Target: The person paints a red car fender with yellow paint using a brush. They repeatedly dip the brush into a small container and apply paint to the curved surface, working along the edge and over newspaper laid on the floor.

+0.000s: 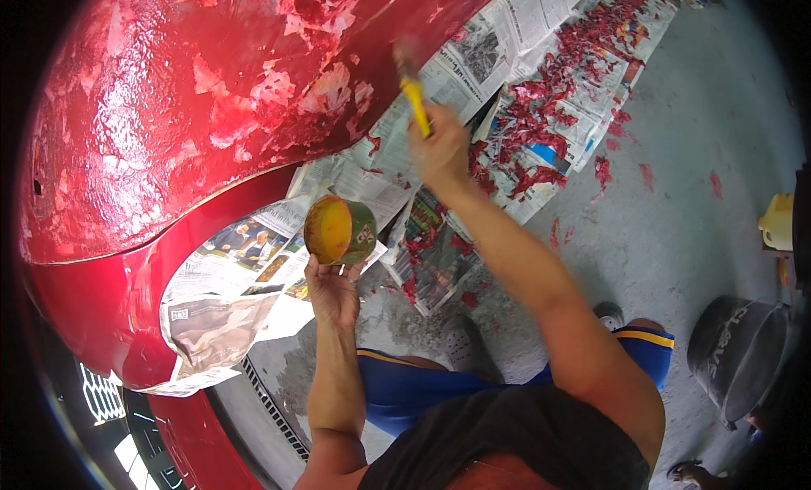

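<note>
My right hand (441, 148) is closed round the yellow handle of a paintbrush (414, 95). Its bristles, blurred by motion, are at the lower edge of a red car body panel (169, 110); I cannot tell whether they touch it. The panel is glossy and wet-looking, with wrinkled paint and pale pink stripped patches. With my left hand (333, 289) I hold up a small round can (361, 232) from below, tilted so its mouth shows. Inside the can is a yellow-orange colour, with rusty brown round the wall.
Newspaper sheets (224, 279) line the panel's lower edge and the floor. Red paint scrapings (541, 110) lie heaped on them, with scraps on the grey concrete (667, 228). A black bucket (733, 355) and a pale yellow jug (777, 222) stand at the right. A floor drain grate (274, 410) runs at lower left.
</note>
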Demonstrator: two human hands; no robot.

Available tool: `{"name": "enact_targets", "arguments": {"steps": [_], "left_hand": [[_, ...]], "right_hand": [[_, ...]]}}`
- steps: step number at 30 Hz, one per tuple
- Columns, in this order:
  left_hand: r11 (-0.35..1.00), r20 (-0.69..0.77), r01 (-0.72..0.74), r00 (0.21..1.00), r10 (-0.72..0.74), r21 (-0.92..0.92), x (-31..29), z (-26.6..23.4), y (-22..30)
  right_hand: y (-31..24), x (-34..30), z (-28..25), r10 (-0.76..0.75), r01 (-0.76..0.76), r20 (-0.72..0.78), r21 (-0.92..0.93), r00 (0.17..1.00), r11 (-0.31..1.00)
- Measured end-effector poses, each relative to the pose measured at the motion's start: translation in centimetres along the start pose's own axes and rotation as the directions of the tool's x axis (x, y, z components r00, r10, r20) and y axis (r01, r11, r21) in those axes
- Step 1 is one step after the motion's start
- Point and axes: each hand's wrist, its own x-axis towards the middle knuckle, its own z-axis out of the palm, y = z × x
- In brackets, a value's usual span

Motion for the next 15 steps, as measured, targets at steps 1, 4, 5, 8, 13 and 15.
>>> {"name": "enact_targets", "arguments": {"steps": [1, 4, 5, 8, 13, 15], "left_hand": [[1.0, -0.01, 0.003, 1.0, -0.003, 0.001, 0.2, -0.1, 0.2], [1.0, -0.014, -0.013, 1.0, 0.014, 0.017, 0.2, -0.4, 0.3], [1.0, -0.058, -0.012, 0.998, 0.012, 0.004, 0.1, -0.5, 0.4], [1.0, 0.001, -0.012, 1.0, 0.012, 0.011, -0.3, -0.5, 0.5], [0.999, 0.013, -0.006, 1.0, 0.005, 0.047, -0.5, -0.3, 0.4], [0.999, 0.044, -0.016, 0.999, 0.014, 0.035, -0.6, -0.2, 0.3]], "right_hand": [[-0.7, -1.8, 0.3, 0.0, 0.0, 0.054, -0.006, 0.999, 1.0], [-2.2, -5.8, 0.0, 0.021, -0.032, 0.189, 0.053, 0.982, 0.998], [-2.0, -6.2, -0.5, 0.026, -0.041, 0.186, 0.076, 0.982, 0.996], [-1.2, -6.1, -2.7, 0.009, -0.018, 0.116, 0.071, 0.993, 0.997], [0.7, 0.8, -2.6, 0.297, -0.285, -0.093, 0.129, 0.95, 0.95], [0.1, 2.8, -1.8, 0.29, -0.284, -0.137, 0.058, 0.947, 0.957]]}}
